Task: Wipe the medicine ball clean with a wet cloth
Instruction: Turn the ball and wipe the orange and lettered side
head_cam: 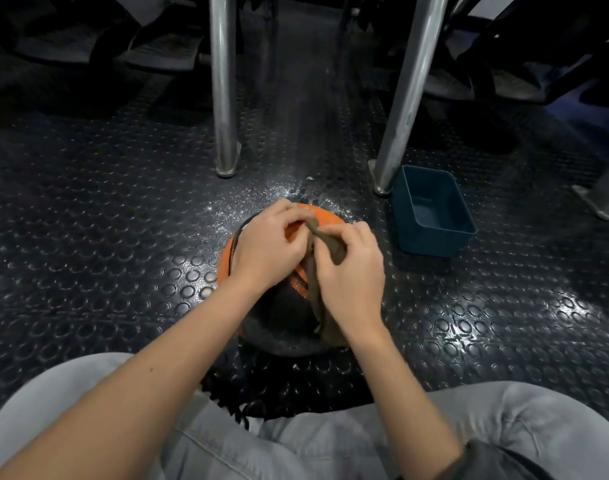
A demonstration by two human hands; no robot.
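Note:
An orange and black medicine ball point(282, 317) rests on the studded black floor in front of my knees, largely covered by my hands. A brown cloth point(325, 242) hangs twisted over the ball's top and down its near right side. My left hand point(268, 247) pinches the cloth's upper end above the ball. My right hand point(351, 275) grips the cloth just below that, fingers curled around it. Both hands sit above the ball's top.
A dark blue plastic tub point(431, 213) stands on the floor to the right of the ball. Two metal legs point(223, 98) point(405, 98) rise behind the ball. White speckles dot the floor point(88, 237) around the ball. My grey trousers point(296, 445) fill the bottom edge.

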